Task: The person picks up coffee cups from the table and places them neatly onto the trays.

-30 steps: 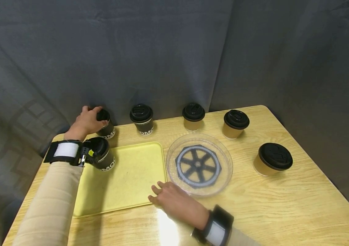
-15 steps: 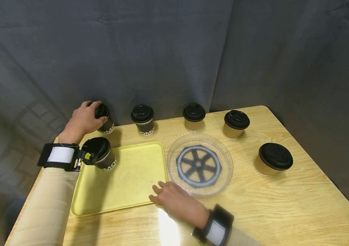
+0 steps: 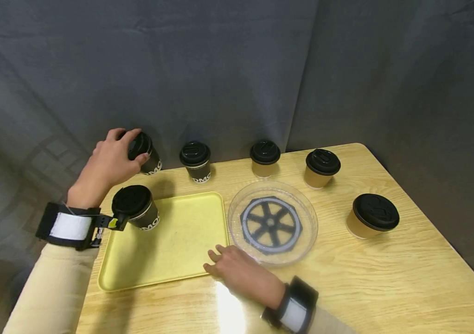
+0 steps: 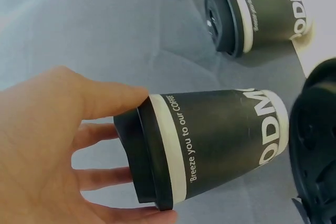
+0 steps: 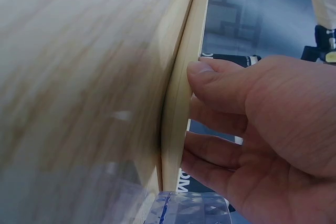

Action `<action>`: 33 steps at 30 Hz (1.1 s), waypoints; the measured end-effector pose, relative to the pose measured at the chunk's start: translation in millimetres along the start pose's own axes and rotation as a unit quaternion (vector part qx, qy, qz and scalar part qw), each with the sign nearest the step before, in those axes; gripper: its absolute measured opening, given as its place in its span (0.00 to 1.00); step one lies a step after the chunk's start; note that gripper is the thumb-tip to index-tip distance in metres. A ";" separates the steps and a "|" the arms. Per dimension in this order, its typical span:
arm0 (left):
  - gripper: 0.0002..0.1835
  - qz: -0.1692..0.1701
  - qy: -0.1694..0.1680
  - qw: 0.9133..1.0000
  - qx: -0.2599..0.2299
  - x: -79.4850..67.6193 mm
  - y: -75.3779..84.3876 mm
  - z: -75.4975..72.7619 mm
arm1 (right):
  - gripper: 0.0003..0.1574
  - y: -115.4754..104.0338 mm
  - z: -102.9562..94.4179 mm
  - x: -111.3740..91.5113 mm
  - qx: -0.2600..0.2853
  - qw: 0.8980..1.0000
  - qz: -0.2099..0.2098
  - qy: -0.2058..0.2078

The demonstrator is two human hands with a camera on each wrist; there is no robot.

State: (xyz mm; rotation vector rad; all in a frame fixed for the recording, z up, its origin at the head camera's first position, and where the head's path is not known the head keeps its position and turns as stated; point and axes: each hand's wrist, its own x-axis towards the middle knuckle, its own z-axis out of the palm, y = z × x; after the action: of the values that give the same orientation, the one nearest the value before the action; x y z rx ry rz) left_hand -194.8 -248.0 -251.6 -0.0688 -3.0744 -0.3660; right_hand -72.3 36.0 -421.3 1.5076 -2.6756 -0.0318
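— Holding what?
— Gripping a dark cup point(image 3: 151, 162) by its black lid point(image 4: 146, 156), right inside the left grip point(image 3: 109, 160), with thumb on one side and fingers round the other. Tilted slightly, in front of the grey curtain point(image 3: 203, 83). Cannot tell whether touching the counter point(image 3: 345, 278) at the base.
— And close by?
— Look just below that grip, toward the body, at a second dark cup point(image 3: 138, 206), standing on the left end of the yellow tray point(image 3: 191, 232). Then rightward from the left grip, at a third dark cup point(image 3: 195, 162), standing behind the tray.
— Doing what with the right grip point(image 3: 241, 271)?
— Touching the tray's near right corner, with fingers loosely spread.
— Anything farther out?
— See, just ahead of the right grip, a clear round dish point(image 3: 307, 225), with a dark spoked wheel point(image 3: 270, 222) inside its outline. Cannot tell whether in it or beneath. Past the dish, from that grip, find two tan cups point(image 3: 264, 160), black-lidded, near the far edge. Off to the right grip's right, well apart, find another tan cup point(image 3: 370, 215), likewise lidded.
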 end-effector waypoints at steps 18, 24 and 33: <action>0.33 0.070 0.085 0.994 0.026 -52.0 38.1 -4.1 | 0.25 1.0 0.5 -0.9 0.001 1.000 -0.002 -0.001; 0.33 0.080 0.086 0.993 0.033 -67.2 45.6 -1.4 | 0.25 -0.1 0.1 -0.1 0.010 1.000 0.004 -0.011; 0.32 0.132 0.093 0.986 0.041 -84.6 51.0 8.8 | 0.26 -0.1 1.4 0.1 0.014 1.000 0.007 -0.012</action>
State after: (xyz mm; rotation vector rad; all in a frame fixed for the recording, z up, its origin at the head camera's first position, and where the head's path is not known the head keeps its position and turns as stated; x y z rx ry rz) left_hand -108.2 -199.7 -252.4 -0.4095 -2.8409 -0.2166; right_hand -72.3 35.9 -422.6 1.5073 -2.7165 -0.0112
